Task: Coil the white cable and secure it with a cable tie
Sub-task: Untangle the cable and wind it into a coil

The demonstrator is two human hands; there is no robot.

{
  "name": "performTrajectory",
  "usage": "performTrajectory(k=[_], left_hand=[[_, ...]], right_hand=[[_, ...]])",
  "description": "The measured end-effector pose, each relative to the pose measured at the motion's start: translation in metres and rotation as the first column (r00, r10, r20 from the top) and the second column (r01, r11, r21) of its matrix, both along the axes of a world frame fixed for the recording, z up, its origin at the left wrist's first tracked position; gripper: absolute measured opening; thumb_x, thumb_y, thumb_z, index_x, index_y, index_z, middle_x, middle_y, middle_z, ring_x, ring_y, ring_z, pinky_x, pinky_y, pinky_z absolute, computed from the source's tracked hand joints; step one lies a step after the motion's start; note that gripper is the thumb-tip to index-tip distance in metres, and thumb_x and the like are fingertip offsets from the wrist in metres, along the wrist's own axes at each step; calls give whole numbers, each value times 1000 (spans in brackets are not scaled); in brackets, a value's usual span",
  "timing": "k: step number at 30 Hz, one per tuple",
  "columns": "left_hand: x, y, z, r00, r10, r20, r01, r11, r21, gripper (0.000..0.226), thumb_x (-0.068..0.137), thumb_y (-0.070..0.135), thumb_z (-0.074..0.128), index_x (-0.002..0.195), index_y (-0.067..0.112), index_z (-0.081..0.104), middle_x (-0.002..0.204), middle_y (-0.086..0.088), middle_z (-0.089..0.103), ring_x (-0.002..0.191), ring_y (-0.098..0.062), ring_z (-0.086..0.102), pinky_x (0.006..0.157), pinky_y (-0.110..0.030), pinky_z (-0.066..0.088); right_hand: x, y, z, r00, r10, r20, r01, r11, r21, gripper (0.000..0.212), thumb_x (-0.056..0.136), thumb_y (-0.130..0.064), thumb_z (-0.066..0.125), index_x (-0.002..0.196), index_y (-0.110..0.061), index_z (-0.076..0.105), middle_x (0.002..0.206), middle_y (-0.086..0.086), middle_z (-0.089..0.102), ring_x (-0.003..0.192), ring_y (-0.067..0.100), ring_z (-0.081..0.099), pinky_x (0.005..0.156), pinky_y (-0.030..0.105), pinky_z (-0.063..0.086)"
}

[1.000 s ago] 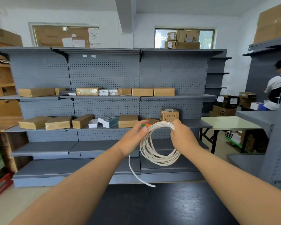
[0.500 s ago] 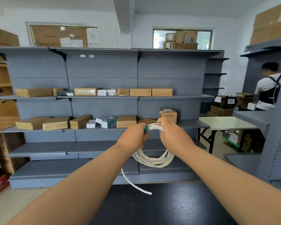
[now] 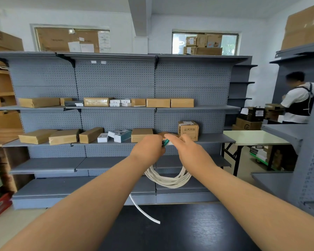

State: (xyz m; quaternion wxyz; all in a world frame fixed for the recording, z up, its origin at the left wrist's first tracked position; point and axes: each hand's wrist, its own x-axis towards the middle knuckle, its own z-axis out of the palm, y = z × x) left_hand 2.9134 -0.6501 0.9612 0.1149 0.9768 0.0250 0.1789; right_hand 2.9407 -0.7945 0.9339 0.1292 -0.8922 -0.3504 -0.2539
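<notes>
I am watching both hands meeting at the top of the white cable (image 3: 168,180), whose coil is hanging just below them, above the worktop (image 3: 179,232). The left hand (image 3: 147,148) is clenching the bundle, with the green cable tie (image 3: 165,142) poking out at its fingertips. The right hand (image 3: 190,151) is lying over the loops, and I cannot tell its grip. A loose tail (image 3: 143,211) is dangling below the left hand. If either hand is slackening during threading, I judge the loops risk springing apart.
</notes>
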Motion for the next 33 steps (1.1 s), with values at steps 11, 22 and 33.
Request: performTrajectory(k=[11, 22, 33], left_hand=[[-10, 2, -21, 977, -38, 208, 104, 943, -315, 16, 95, 25, 48, 105, 13, 51, 83, -6, 61, 73, -24, 58, 61, -30, 41], [-11, -6, -10, 982, -31, 188, -30, 950, 312, 9, 95, 12, 39, 102, 7, 43, 96, -13, 55, 75, -36, 57, 55, -39, 37], [-12, -4, -23, 955, -96, 282, 20, 965, 260, 20, 92, 21, 48, 109, 10, 49, 102, -9, 58, 83, -35, 60, 57, -38, 38]], right_hand=[[9, -2, 3, 980, 38, -193, 38, 926, 377, 52, 95, 1, 34, 134, -32, 45, 118, 12, 50, 94, 32, 55, 81, 44, 52], [-2, 0, 8, 998, -12, -60, 21, 990, 139, 67, 90, -11, 53, 146, -19, 18, 142, 9, 28, 121, 32, 40, 93, 42, 42], [-1, 7, 7, 989, -65, -130, 74, 995, 64, 15, 94, -9, 41, 108, -8, 48, 105, 13, 55, 90, 36, 57, 71, 43, 48]])
